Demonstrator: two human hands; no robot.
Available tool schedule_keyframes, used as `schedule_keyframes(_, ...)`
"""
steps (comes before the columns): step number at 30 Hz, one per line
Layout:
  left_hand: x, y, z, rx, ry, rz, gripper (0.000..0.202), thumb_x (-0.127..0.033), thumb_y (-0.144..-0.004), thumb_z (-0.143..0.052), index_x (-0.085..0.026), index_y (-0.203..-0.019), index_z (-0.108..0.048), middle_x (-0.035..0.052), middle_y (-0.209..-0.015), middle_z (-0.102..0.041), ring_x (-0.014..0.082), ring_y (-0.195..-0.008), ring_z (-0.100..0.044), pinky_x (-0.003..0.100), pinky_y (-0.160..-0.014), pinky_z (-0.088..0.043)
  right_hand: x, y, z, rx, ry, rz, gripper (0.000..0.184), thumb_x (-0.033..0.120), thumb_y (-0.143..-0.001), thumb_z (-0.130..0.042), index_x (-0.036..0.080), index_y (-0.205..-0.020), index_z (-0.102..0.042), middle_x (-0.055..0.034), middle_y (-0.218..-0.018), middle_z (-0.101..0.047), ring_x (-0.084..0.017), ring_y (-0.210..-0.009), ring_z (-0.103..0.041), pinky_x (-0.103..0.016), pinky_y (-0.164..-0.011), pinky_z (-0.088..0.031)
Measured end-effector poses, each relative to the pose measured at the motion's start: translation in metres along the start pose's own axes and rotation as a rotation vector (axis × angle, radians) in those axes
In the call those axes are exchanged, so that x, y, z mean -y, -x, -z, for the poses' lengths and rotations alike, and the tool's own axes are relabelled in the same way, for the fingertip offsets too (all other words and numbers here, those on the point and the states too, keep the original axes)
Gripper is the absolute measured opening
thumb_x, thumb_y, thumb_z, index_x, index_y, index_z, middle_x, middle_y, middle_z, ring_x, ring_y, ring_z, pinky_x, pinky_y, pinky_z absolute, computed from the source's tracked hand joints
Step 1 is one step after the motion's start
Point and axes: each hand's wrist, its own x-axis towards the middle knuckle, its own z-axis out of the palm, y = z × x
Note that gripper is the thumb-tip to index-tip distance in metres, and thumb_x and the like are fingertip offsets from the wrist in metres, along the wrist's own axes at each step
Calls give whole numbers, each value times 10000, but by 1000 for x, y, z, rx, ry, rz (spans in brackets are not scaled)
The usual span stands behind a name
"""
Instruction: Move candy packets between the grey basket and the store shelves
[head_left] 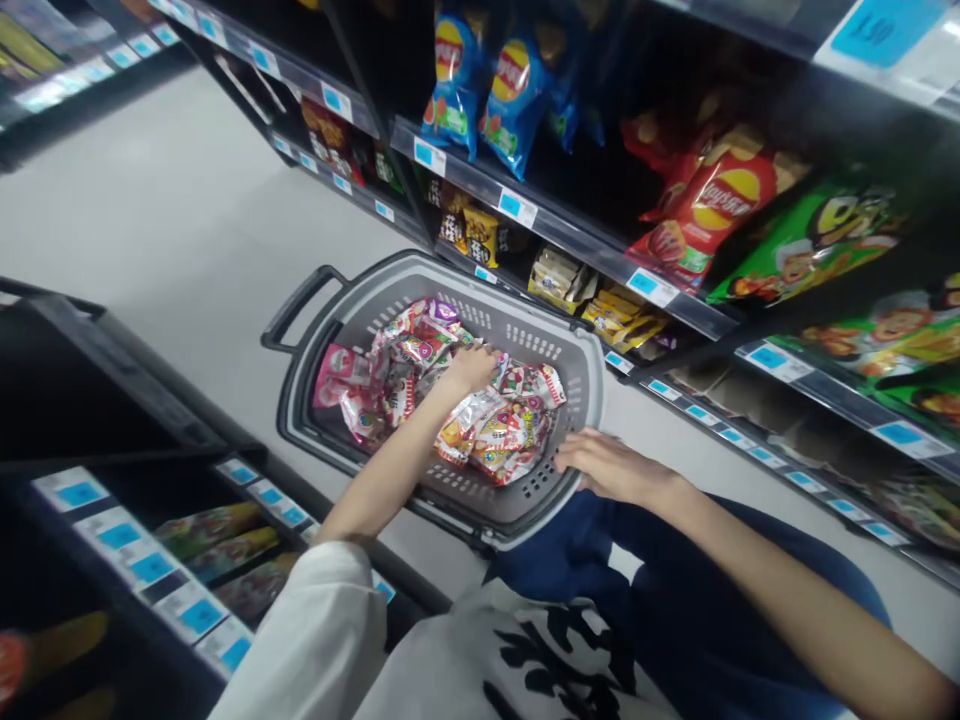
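Head view, looking down an aisle: a grey shopping basket (540, 345) stands on the pale floor (150, 230) between two dark shelf units, its dark handle (296, 305) folded out at the far left corner. A heap of bright snack packets (405, 370) fills the basket from the far edge to the near edge. The left hand (471, 368), reaching from a white sleeve (315, 640), lies on top of the heap near the middle; its grip is curled down among the packets, and whether it pinches one cannot be told. The right hand (611, 468) rests on the basket's near right rim, grip spread flat with the fingers apart and nothing in it. Along the right-hand shelves (555, 232), just beside the basket, hang blue crisp bags (514, 90), a red crisp bag (712, 215) and green bags (810, 240), with blue price labels (517, 207) on the shelf edges.
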Motion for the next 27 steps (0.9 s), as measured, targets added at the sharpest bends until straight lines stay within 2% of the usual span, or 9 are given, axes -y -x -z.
schedule_keyframes(5, -62, -8, -27, 12, 84, -208, 377, -270, -1005, -429, -144, -1344, -537, 172, -1297, -600, 305, -1239, -560, 405, -1012, -465, 72, 4, 6, 259, 320, -351, 254, -8, -879, -539, 77, -1012, -738, -190, -1019, -709, -343, -1051, -637, -505, -960, -464)
schedule_keyframes(7, -77, -7, -40, 138, 123, -212, 412, -263, -988, -474, -149, -1381, -518, 189, -1313, -590, 322, -1233, -568, 410, -995, -471, 107, 4, 8, 321, 334, -347, 274, 23, -889, -563, 57, -1111, -719, -203, -1066, -705, -351, -1039, -645, -505, -937, -491)
schedule_keyframes(10, -84, -4, -60, 261, 155, -197, 443, -281, -946, -573, -144, -1366, -550, 201, -1233, -631, 331, -1134, -626, 402, -938, -491, 136, 8, 10, 264, 233, -153, 304, 163, -938, -615, 92, -1230, -662, -149, -1050, -708, -308, -1000, -654, -467, -921, -519)
schedule_keyframes(13, -79, -6, -72, 272, 201, -211, 417, -256, -909, -625, -130, -1306, -598, 181, -1132, -669, 294, -1006, -668, 347, -863, -501, 127, 11, 5, 172, 203, -68, 342, 313, -982, -607, 134, -1271, -630, -110, -1042, -704, -280, -1014, -646, -442, -937, -523)
schedule_keyframes(17, -72, -16, -68, 210, 317, -252, 269, -170, -881, -610, -140, -1146, -646, 93, -978, -691, 229, -939, -657, 277, -844, -474, 90, 14, -5, 256, 411, -306, 361, 128, -974, -547, 63, -1325, -603, -195, -1257, -650, -322, -1213, -585, -455, -1007, -495)
schedule_keyframes(19, -70, -18, -58, 169, 384, -291, 242, -137, -878, -578, -157, -1115, -621, 48, -936, -680, 190, -918, -644, 254, -847, -461, 75, 17, -6, 240, 404, -324, 344, 145, -974, -564, 61, -1303, -620, -201, -1300, -627, -328, -1284, -537, -461, -1056, -467)
schedule_keyframes(21, -67, -17, -43, 129, 617, -358, 207, -143, -881, -558, -170, -1085, -580, 20, -905, -655, 158, -860, -625, 239, -797, -455, 65, 22, -3, 167, 312, -282, 328, 230, -978, -606, 89, -1272, -637, -170, -1214, -668, -316, -1226, -573, -467, -1050, -474)
schedule_keyframes(24, -64, -12, -17, 89, 1233, -410, 185, -275, -880, -622, -188, -1005, -517, -12, -823, -602, 120, -717, -564, 216, -675, -416, 52, 29, 5, 10, 159, -262, 385, 286, -984, -614, 91, -1315, -593, -147, -1102, -691, -301, -1115, -626, -469, -989, -518)
schedule_keyframes(27, -64, -5, 5, 63, 1646, -355, 366, -396, -787, -747, -197, -950, -487, -14, -814, -601, 123, -714, -565, 230, -685, -429, 32, 32, 9, -291, -103, -318, 518, 332, -1004, -577, 116, -1452, -433, -171, -1276, -620, -291, -1178, -609, -451, -984, -546)
